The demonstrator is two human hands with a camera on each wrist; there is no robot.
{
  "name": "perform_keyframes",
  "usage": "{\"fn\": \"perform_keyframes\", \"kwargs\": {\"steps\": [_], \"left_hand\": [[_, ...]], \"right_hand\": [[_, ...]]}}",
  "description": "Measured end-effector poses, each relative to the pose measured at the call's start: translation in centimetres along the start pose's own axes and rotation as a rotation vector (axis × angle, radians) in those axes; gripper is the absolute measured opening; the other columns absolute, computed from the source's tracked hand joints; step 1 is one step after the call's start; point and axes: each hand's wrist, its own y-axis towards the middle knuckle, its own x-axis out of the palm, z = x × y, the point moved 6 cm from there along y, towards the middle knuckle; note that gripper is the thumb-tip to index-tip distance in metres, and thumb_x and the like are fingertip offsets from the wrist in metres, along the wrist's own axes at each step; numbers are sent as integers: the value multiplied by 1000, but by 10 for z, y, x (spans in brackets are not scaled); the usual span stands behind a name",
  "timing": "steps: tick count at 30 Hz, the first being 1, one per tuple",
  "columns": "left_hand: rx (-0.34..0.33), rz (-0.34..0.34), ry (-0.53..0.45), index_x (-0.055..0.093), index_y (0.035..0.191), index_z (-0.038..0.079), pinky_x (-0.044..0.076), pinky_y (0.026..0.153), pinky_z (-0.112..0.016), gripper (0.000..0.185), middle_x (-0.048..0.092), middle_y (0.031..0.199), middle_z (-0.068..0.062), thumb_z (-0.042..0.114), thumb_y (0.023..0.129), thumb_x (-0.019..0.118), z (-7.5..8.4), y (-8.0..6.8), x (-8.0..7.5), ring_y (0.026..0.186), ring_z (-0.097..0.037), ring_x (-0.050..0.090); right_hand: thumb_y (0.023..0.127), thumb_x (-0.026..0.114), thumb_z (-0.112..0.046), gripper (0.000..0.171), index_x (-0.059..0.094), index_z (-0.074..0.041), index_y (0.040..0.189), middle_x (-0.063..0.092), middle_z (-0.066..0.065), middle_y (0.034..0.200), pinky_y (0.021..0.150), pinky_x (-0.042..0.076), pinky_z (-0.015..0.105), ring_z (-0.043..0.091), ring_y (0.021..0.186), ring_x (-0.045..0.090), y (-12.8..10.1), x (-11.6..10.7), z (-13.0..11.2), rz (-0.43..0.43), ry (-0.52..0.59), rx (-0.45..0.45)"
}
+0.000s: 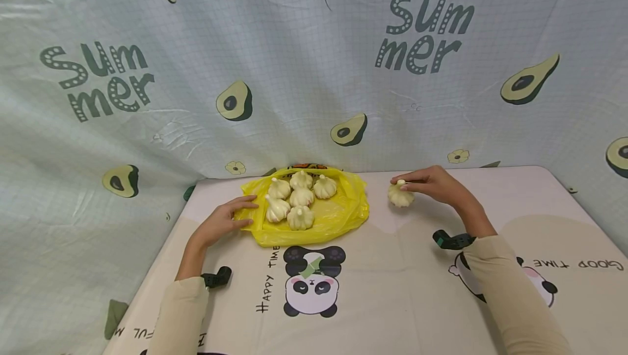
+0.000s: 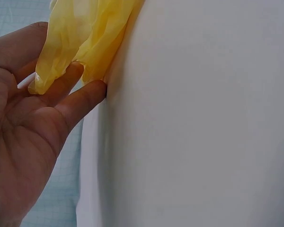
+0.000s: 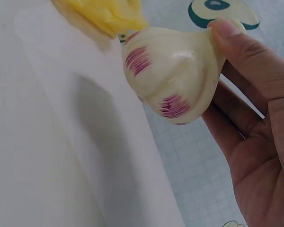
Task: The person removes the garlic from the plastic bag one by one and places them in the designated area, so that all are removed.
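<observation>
A garlic bulb [image 1: 400,196], judged light, firm and smooth-skinned, is pinched at its stem tip by the curled fingers of the right hand [image 1: 434,183] on the bench [image 1: 402,268], while the yellow plastic bag [image 1: 338,213] edge is touched by the nearly flat left hand [image 1: 227,218].

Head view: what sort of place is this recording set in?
Probably a makeshift indoor recording corner, not a real kitchen. A printed avocado "Summer" cloth hangs as the backdrop, a panda-print tablecloth covers the table, and toy-like garlic bulbs lie on a yellow plastic bag.
</observation>
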Motion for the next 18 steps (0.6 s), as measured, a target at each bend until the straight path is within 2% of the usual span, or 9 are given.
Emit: {"fn": "perform_keyframes", "kwargs": {"steps": [8, 18], "left_hand": [[-3, -1, -11, 65, 132, 1, 17, 122, -60, 40, 42, 158, -16, 12, 94, 72, 0, -1, 0, 152, -39, 24], [-7, -2, -3, 65, 133, 2, 18, 121, -60, 41, 42, 158, -15, 13, 94, 72, -1, 0, 0, 152, -40, 23]], "right_hand": [[97, 69, -21, 27, 76, -13, 122, 74, 4, 121, 87, 52, 14, -8, 109, 62, -4, 0, 14, 30, 11, 98], [98, 68, -23, 27, 76, -13, 123, 74, 5, 119, 84, 51, 13, -10, 108, 61, -6, 3, 25, 65, -22, 110]]}}
